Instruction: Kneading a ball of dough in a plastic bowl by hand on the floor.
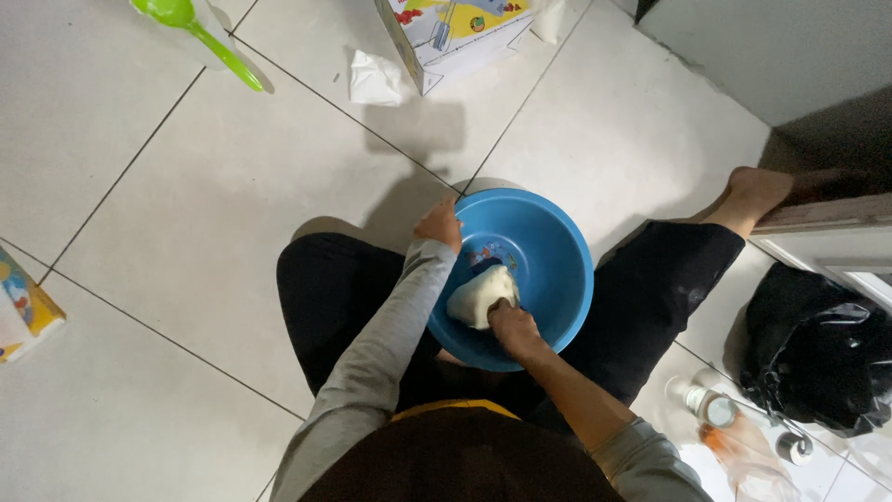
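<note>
A blue plastic bowl sits on the tiled floor between my legs. A pale lump of dough lies inside it, toward the near left side. My left hand grips the bowl's left rim. The fist of my right hand presses into the near edge of the dough. Both arms wear grey sleeves, the right one pushed up.
A green plastic spoon lies at the top left. A printed cardboard box and a crumpled white tissue lie ahead. A black plastic bag and small bottles sit at the right. Another box is at the left edge.
</note>
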